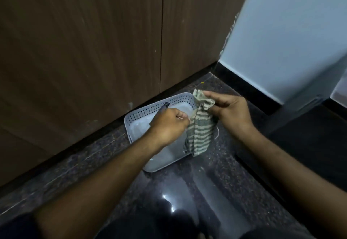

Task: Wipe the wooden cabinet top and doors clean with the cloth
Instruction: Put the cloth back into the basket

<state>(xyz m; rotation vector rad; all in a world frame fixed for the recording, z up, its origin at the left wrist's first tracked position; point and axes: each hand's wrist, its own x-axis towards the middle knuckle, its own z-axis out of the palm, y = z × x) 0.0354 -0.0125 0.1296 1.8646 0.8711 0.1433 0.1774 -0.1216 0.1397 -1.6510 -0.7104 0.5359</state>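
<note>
Both hands hold the striped green-and-cream cloth [199, 129] above a perforated grey plastic basket [142, 111] on the dark speckled floor [216, 173]: right hand [229, 109] fingers pinch its top, left hand [169, 124] fingers grip its edge, before brown wooden cabinet doors [84, 41].

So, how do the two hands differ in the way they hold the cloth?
The right hand grips the top of the striped cloth, bunched, while the left hand pinches its side edge lower down. The right hand is higher and nearer the wall; the left hand is over the grey perforated basket. Both hold the same cloth, which hangs between them.
</note>
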